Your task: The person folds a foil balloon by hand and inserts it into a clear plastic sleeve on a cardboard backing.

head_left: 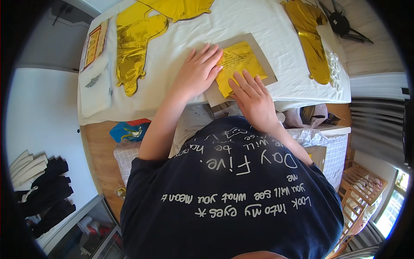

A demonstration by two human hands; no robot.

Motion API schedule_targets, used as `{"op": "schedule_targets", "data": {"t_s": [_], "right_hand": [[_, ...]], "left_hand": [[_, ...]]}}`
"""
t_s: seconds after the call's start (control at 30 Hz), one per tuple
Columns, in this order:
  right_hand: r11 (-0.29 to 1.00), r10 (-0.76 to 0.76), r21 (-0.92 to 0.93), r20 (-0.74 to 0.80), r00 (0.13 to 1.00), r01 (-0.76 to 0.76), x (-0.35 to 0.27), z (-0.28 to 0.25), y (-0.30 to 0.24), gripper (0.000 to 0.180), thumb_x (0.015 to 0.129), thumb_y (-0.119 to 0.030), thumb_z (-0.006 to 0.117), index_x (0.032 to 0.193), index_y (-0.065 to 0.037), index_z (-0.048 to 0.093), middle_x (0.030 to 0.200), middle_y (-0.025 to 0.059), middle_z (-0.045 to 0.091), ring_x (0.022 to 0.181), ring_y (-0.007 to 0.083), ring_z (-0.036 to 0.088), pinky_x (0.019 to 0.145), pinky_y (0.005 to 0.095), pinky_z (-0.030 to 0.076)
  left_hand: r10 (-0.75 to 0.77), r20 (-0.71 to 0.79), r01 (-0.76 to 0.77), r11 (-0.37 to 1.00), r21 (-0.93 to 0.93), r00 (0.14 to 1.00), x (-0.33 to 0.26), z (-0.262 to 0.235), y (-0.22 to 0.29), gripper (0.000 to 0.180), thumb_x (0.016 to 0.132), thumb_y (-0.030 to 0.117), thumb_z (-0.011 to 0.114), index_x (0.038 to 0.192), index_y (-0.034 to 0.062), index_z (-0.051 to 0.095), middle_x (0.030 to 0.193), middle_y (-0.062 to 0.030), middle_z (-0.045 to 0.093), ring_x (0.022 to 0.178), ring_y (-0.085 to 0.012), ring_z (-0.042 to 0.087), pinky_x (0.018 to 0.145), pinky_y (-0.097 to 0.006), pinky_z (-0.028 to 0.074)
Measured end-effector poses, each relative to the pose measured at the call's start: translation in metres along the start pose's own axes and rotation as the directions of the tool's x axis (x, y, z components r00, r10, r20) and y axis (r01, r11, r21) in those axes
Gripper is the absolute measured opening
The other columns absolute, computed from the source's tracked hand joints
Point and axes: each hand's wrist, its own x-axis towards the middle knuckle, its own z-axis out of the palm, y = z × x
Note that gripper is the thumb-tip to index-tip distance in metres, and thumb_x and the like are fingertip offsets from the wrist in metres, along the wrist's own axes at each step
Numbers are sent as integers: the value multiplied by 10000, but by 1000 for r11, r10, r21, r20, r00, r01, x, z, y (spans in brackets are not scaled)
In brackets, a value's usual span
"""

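Observation:
A folded piece of shiny gold foil (240, 62), which looks like a flattened foil balloon, lies on a grey cardboard sheet (268, 69) near the table's front edge. Resting on the foil's left edge, my left hand (199, 72) has its fingers stretched out flat. My right hand (255, 98) presses its fingertips onto the lower right part of the foil, fingers extended. Neither hand grips anything. Small dark print shows on the foil between the hands.
More flat gold foil shapes lie at left (131, 54), at the back (185, 9) and at right (311, 41). Clear plastic bags (97, 84) and a printed sheet (94, 45) sit far left. White rolls (334, 71) and a black tool (340, 22) are at right.

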Motion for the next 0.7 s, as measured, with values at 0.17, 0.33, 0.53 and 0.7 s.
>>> {"op": "schedule_targets", "data": {"t_s": [0.17, 0.33, 0.53, 0.7], "right_hand": [[997, 27, -67, 20, 999, -25, 6, 3, -7, 491, 897, -284, 776, 1347, -118, 669, 1442, 91, 622, 1379, 338, 548, 1152, 552, 416], [996, 85, -34, 22, 996, -84, 6, 9, -13, 495, 900, -315, 771, 1348, -129, 674, 1447, 93, 620, 1390, 352, 534, 1159, 571, 400], [990, 139, -20, 1, 990, -139, 7, 12, -19, 496, 878, -269, 755, 1356, -164, 677, 1453, 108, 612, 1400, 377, 523, 1139, 620, 394], [991, 124, -34, -47, 991, -126, 3, 26, -20, 471, 859, -251, 724, 1326, -192, 707, 1444, 131, 609, 1394, 439, 513, 1146, 683, 351]], "left_hand": [[-2, 5, 2, 1000, 22, 1000, 1, -1, 2, 496, 1087, 326, 514, 1539, 122, 510, 1619, -82, 469, 1540, -282, 361, 1255, -526, 270], [10, -3, -10, 1000, 19, 1000, 1, 0, 1, 506, 1087, 327, 508, 1540, 99, 504, 1618, -93, 469, 1537, -290, 365, 1257, -525, 265], [5, 5, -5, 1000, 12, 1000, 0, -3, 2, 524, 1084, 333, 511, 1546, 87, 492, 1620, -110, 463, 1539, -294, 361, 1259, -525, 258], [3, 8, -3, 1000, -3, 1000, 0, -3, 3, 530, 1079, 332, 519, 1546, 84, 492, 1619, -118, 462, 1536, -298, 367, 1263, -528, 246]]}}
